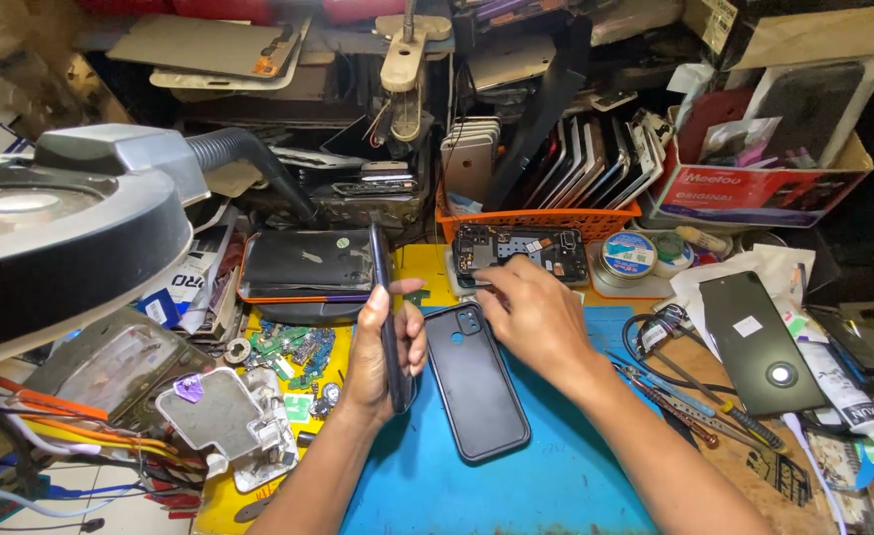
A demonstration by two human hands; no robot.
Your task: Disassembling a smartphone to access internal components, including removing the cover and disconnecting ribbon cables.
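Black phone back cover (477,381) on blue mat (556,466); orange basket (541,222).

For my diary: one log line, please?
left hand: holds phone on edge | right hand: on opened phone | black back cover: flat on blue mat

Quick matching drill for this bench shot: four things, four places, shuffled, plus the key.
Things:
1. black back cover
2. thin phone held on edge
3. opened phone with bare circuit boards
4. dark phone with a white sticker

Places:
A. in the left hand
B. flat on the blue mat, between the hands
C. on the far right, beside the white tube
D. under the fingers of the right hand, in front of the orange basket

Pairs: 1-B, 2-A, 3-D, 4-C
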